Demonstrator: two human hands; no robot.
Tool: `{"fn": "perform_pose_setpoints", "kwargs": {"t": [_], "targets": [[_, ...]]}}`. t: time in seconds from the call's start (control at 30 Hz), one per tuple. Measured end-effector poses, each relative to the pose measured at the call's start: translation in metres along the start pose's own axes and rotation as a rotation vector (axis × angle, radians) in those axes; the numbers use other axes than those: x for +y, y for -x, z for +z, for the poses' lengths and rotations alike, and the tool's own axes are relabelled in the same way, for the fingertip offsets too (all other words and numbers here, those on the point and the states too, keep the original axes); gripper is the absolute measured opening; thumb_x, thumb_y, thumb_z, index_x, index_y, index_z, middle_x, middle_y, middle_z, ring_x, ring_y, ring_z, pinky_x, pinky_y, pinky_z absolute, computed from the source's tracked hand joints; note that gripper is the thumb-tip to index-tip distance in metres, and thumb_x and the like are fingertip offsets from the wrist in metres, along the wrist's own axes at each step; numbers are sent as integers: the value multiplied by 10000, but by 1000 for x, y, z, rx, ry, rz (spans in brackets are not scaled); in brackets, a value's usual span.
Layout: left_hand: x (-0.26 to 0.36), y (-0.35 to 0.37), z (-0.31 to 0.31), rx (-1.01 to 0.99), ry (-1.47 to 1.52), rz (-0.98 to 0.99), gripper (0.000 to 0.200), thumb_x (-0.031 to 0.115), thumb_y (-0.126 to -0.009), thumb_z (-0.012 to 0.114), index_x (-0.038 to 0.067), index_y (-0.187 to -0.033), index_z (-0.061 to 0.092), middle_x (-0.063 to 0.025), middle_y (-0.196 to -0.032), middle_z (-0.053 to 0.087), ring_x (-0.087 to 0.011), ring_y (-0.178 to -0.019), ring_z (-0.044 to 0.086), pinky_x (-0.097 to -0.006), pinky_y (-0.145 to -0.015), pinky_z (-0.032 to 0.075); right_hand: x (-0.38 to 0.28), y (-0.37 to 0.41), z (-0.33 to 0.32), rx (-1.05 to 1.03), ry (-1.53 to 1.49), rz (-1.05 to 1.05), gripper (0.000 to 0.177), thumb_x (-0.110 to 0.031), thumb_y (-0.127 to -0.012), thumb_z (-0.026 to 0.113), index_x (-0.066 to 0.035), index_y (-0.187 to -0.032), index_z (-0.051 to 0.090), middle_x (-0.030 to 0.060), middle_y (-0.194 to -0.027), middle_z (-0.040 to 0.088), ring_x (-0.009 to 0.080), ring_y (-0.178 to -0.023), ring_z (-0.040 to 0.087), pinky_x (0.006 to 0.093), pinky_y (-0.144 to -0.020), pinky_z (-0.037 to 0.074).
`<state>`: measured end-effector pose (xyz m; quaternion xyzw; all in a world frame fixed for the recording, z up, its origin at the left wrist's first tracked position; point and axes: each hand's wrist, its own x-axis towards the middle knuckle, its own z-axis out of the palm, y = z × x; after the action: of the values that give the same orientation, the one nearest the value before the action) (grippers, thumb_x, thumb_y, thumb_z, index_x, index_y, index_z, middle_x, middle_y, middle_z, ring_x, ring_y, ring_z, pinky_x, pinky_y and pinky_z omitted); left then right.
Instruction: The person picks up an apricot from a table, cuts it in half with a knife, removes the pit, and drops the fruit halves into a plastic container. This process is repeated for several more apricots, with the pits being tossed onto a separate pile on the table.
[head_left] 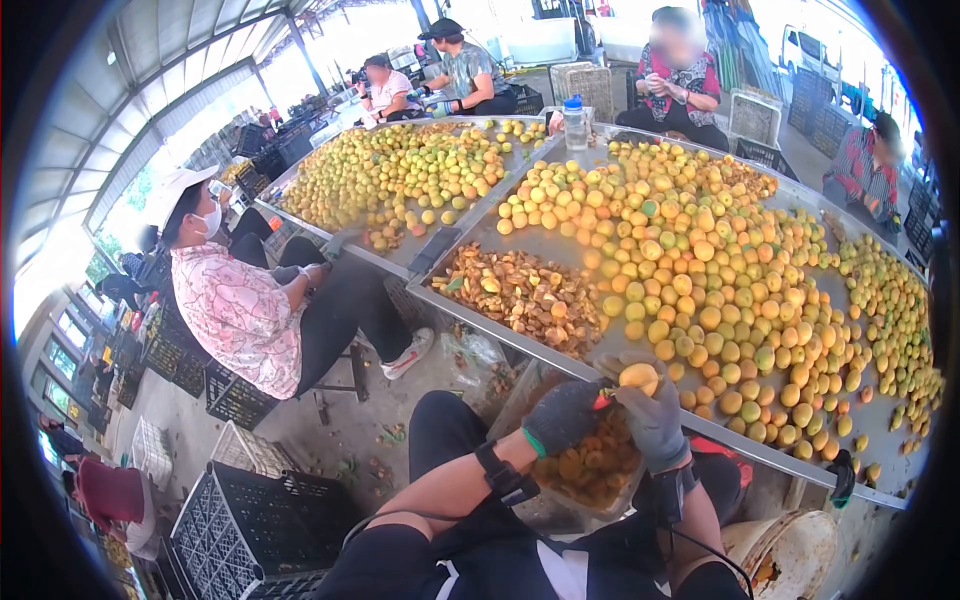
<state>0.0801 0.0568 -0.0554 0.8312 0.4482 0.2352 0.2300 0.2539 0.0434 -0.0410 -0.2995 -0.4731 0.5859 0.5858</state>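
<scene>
My right hand (pixel 655 420), in a grey glove, is closed around a yellow-orange apricot (pixel 638 377) just over the near rim of the metal table (pixel 480 335). Close beside it, my left hand (pixel 565 418) wears a dark grey glove with a green cuff. Its fingers are curled around a small red tool (pixel 602 400), most of which is hidden. Below both hands, a container (pixel 622 503) between my knees holds orange fruit pieces (pixel 590 460). On the tabletop ahead lie a brown-orange heap of cut pieces (pixel 525 295) and a large spread of whole apricots (pixel 690 270).
A seated person in a pink patterned shirt (pixel 235 305) is at the left; several others sit around the far side. A black crate (pixel 245 525) stands at lower left, a white bucket (pixel 790 550) at lower right. A water bottle (pixel 575 125) stands on the table.
</scene>
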Motion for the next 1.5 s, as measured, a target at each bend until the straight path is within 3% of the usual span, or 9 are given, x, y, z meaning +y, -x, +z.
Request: {"fn": "perform_pose_setpoints", "kwargs": {"t": [0.3,0.43,0.57,0.7,0.97,1.1,1.2,1.27,1.5], "targets": [[-8,3,0,0,43,13,240,161,-826,619,15,-1015,602,-228,-914,630,-415,-897,597,-472,-805,477,8,-5,4,-9,-145,89,380,19,-868,613,2,-1221,472,169,-1279,568,257,-1212,546,347,-988,465],[-28,2,9,111,-82,-47,218,153,-831,571,19,-1002,589,-224,-933,623,-403,-905,599,-474,-792,482,9,1,9,20,193,-31,449,-45,-862,685,-12,-1256,472,33,-1100,588,102,-1001,565,259,-897,460],[-6,9,-12,-48,51,-156,241,153,-821,617,19,-1017,576,-236,-883,618,-425,-871,590,-495,-746,479,18,2,4,-19,124,45,450,-35,-866,685,-17,-1261,471,55,-1107,607,129,-1025,581,283,-931,463],[-11,22,-11,14,-146,-77,252,180,-836,624,29,-1034,583,-213,-857,637,-411,-839,613,-490,-726,492,22,6,15,-93,-459,71,453,39,-898,598,-12,-1309,414,122,-1208,604,213,-1124,589,356,-1002,464],[-2,18,-10,-5,-177,-102,320,174,-846,616,41,-1134,581,-198,-851,653,-373,-840,636,-471,-718,507,7,10,13,-12,262,2,439,25,-863,658,-2,-1253,459,91,-1192,610,151,-1104,581,288,-955,477],[-9,11,-11,-14,-165,-46,336,173,-842,623,35,-1145,585,-202,-870,659,-374,-840,638,-468,-717,506,10,7,6,-29,58,112,439,-1,-849,687,-3,-1232,474,84,-1166,619,141,-1089,581,278,-939,482],[-13,5,-5,50,-201,6,329,160,-832,626,30,-1132,594,-203,-863,659,-374,-834,640,-470,-714,505,13,6,0,-123,699,-358,444,-15,-843,701,-5,-1225,476,87,-1158,614,131,-1082,579,267,-929,486],[-16,5,2,67,-192,-9,323,153,-825,626,29,-1123,600,-202,-853,658,-374,-826,640,-472,-711,504,10,1,6,53,-21,122,453,-7,-847,693,2,-1240,467,96,-1164,599,132,-1099,572,269,-938,478],[-15,-1,0,0,-104,-82,230,178,-861,618,16,-1024,614,-216,-817,643,-400,-798,624,-483,-691,491,17,2,4,25,-30,116,402,-26,-858,684,-2,-1215,501,66,-1115,616,117,-1019,592,259,-931,469]]}}
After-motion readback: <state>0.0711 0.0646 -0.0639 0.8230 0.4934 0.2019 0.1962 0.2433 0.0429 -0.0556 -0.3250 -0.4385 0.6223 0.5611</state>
